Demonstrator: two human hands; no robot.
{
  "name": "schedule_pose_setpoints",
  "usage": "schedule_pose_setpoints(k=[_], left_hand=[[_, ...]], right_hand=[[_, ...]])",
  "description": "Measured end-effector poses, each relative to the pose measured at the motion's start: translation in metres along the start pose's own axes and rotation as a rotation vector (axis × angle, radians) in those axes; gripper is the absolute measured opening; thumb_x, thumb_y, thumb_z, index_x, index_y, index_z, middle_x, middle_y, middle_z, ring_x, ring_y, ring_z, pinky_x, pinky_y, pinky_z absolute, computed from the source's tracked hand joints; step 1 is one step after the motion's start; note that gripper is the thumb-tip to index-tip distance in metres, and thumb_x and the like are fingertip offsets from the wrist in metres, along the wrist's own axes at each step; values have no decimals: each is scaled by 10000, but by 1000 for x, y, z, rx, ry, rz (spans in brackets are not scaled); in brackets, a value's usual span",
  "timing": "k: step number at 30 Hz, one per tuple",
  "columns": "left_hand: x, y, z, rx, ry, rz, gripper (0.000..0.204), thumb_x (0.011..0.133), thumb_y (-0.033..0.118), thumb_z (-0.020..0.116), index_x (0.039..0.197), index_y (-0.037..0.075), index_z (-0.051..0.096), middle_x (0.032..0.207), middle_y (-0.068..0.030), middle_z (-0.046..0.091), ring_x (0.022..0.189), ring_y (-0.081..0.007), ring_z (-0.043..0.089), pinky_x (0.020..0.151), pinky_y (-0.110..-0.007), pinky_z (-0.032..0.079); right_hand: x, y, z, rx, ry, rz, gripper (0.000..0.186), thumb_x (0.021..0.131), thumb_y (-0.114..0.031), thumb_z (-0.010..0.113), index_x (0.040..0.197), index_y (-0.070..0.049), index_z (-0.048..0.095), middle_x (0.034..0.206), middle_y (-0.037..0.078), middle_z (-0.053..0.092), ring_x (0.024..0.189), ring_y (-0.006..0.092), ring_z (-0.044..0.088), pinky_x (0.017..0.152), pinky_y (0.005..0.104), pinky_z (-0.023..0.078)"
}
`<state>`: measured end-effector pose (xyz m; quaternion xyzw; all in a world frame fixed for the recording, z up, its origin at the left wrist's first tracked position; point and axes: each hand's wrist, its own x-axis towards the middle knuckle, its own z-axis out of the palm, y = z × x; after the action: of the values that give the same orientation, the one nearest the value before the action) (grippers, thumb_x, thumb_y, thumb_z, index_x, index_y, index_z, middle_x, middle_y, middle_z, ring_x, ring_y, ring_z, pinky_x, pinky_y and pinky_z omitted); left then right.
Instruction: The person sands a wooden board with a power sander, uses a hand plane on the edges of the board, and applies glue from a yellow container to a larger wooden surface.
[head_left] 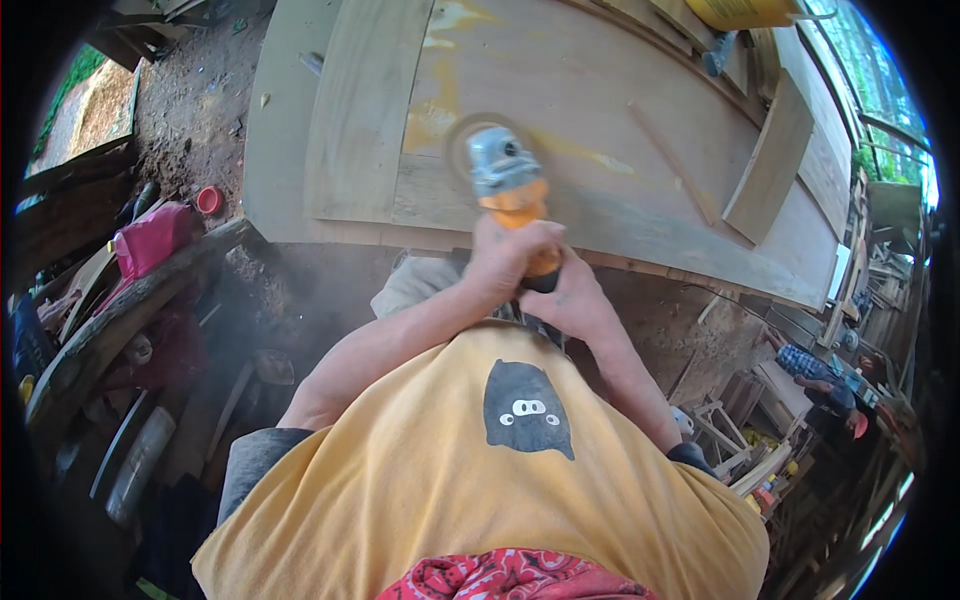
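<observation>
An angle grinder [519, 195] with an orange body and a silver head is gripped in both hands. My left hand [503, 258] wraps round the front of its body, just behind the head. Farther back, my right hand [573, 298] closes on the dark rear end. The round disc [462, 150] is blurred and lies over a wooden panel [590, 90] with yellowish patches. Whether the disc touches the wood cannot be made out. Some of the grinder is hidden under my fingers.
A thin wood strip [672, 163] and a short board [770, 160] rest on the panel's right. At the top right sits a yellow container [745, 12]. A pink container [155, 240] stands left, beside a log [150, 300]. Another person [815, 375] is at far right.
</observation>
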<state>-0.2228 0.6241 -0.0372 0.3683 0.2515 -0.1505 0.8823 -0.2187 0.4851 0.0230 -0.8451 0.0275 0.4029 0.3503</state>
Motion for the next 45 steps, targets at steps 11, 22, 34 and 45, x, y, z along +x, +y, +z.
schedule_pose_setpoints(k=[11, 22, 34, 45], left_hand=[[26, -85, 147, 64, -309, -69, 307, 832, 135, 804, 1076, 9, 668, 924, -45, 681, 829, -144, 662, 761, -325, 544], [29, -97, 234, 123, -210, 105, 301, 802, 164, 801, 1017, -7, 676, 873, -88, 700, 790, -181, 692, 742, -345, 572], [33, -45, 275, -156, -412, -111, 399, 869, 346, 739, 1057, 16, 620, 884, -144, 673, 803, -278, 701, 752, -407, 604], [47, -61, 374, -114, -640, -150, 422, 883, 322, 704, 1138, 22, 552, 976, -135, 649, 862, -261, 692, 775, -447, 610]], right_hand=[[-68, 116, -91, 293, 322, 8, 648, 780, -167, 826, 1347, 0, 563, 1197, 134, 687, 1111, 216, 672, 985, 370, 534], [-89, 215, -174, 943, -144, -318, 616, 1003, -411, 616, 1436, 17, 523, 1276, 84, 655, 1148, 157, 623, 1035, 321, 475], [-140, 184, -188, 981, 99, -620, 401, 989, -261, 789, 1226, -3, 595, 1083, 33, 683, 966, 91, 635, 843, 265, 517], [-183, 196, -257, 578, 410, -518, 676, 879, -383, 895, 1290, 32, 556, 1156, 72, 665, 1033, 125, 641, 919, 304, 531]])
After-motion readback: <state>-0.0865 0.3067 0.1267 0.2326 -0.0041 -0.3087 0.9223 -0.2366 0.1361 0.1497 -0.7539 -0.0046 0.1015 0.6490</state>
